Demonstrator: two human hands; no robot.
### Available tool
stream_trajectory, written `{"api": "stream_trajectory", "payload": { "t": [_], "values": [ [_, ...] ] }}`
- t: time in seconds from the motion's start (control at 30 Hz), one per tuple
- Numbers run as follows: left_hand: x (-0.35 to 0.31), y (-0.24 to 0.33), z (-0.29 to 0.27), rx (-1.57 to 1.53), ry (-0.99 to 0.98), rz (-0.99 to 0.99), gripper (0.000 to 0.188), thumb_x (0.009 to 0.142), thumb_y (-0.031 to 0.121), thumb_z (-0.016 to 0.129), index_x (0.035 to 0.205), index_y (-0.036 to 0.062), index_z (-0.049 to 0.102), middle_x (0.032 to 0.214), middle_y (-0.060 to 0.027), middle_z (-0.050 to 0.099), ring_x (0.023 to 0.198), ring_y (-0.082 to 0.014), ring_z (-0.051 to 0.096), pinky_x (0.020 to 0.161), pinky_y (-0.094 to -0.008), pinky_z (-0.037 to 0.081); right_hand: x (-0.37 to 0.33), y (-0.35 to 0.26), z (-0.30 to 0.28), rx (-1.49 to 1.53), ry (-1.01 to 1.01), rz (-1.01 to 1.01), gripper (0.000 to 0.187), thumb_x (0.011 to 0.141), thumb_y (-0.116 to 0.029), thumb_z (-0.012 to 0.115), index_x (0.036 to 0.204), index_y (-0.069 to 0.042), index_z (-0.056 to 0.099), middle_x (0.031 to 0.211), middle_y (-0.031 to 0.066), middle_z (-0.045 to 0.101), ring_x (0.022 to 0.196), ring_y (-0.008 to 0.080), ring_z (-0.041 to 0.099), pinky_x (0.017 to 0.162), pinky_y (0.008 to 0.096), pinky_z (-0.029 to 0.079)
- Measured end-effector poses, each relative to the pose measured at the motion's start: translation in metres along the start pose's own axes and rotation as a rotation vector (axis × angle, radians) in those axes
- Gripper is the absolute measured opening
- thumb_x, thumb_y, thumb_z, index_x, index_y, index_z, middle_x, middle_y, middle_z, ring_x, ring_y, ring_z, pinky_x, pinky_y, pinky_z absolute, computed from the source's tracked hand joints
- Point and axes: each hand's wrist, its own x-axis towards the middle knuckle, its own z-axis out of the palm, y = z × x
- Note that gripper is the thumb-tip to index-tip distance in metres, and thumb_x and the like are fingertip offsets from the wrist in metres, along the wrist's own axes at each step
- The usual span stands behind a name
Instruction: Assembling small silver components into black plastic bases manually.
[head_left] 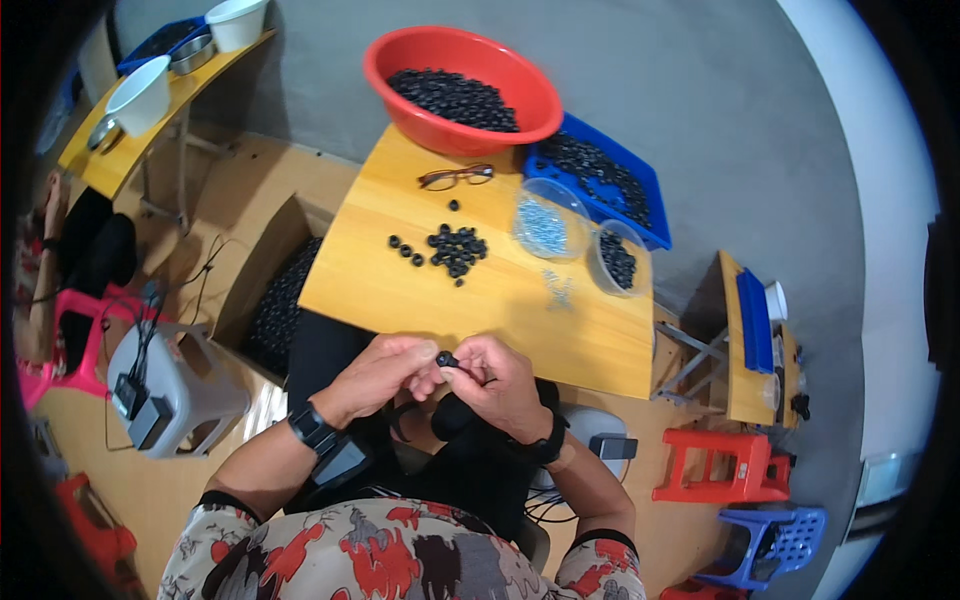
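Hands together in front of the near edge of the table [350, 285], above the lap. Between the fingertips: 1 small black part [447, 359]. Right hand [495, 380]: pinched on the part, with thumb and bent fingers at its right side. Left hand [385, 375]: thumb and fingers curled, tips close against the left side of the same part; cannot tell, gripping or only touching. On left wrist: black watch [315, 430]. On right wrist: black band [550, 437]. On the table, beyond the hands: loose pile of similar black parts [457, 251], with a short row just to the left, 1 single part above and 1 below. Farther back: eyeglasses [456, 178], then, at the far edge, red basin [440, 135], partly filled with black parts. Right of the basin: blue tray [655, 225], also with black parts. In front of the tray: 2 clear containers; in the left clear container [578, 215], silvery-blue pieces; in the right clear container [598, 265], black parts. Just in front of these: small scatter of silvery pieces [558, 290]. On the floor, left of the table: open cardboard box [243, 285], with more black parts inside.
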Motion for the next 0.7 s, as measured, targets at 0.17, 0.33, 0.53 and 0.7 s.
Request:
{"api": "stream_trajectory", "payload": {
  "t": [0.17,0.33,0.53,0.7],
  "values": [
    [-0.001,0.0,0.0,-0.023,0.053,-0.048,0.034,0.097,0.028,0.044,0.093,0.0005,0.063,0.078,-0.0018,0.06,0.065,-0.0076,0.054,0.062,-0.0204,0.047,0.009,0.014,-0.042,-0.1,0.253,0.086,0.016,0.077,-0.006,0.069,0.084,-0.005,0.055,0.066,-0.0041,0.049,0.055,0.0034,0.042,0.05,0.0195,0.037],
    [0.001,-0.004,-0.003,0.019,0.024,-0.06,0.034,0.097,0.029,0.045,0.094,0.0007,0.063,0.08,-0.0037,0.062,0.066,-0.0085,0.056,0.062,-0.0217,0.048,0.027,0.06,-0.131,-0.302,0.589,0.077,0.012,0.082,-0.007,0.065,0.087,-0.005,0.054,0.067,-0.0046,0.046,0.059,0.0036,0.043,0.054,0.0198,0.039],
    [0.003,-0.006,-0.004,0.043,-0.007,-0.069,0.032,0.096,0.027,0.047,0.093,0.0013,0.064,0.079,-0.0036,0.063,0.065,-0.0083,0.057,0.062,-0.0214,0.048,0.045,0.087,-0.172,-0.418,0.769,0.024,0.013,0.084,-0.006,0.06,0.096,-0.002,0.055,0.073,-0.0018,0.052,0.062,0.0055,0.045,0.057,0.0207,0.041],
    [0.004,-0.006,-0.005,0.037,0.007,-0.088,0.029,0.095,0.026,0.048,0.092,0.0018,0.064,0.077,-0.0017,0.063,0.063,-0.0068,0.057,0.06,-0.0193,0.048,0.052,0.085,-0.114,-0.331,0.421,0.015,0.017,0.083,-0.007,0.06,0.099,-0.002,0.056,0.075,0.0041,0.058,0.064,0.011,0.054,0.059,0.0243,0.045]
  ]
}}
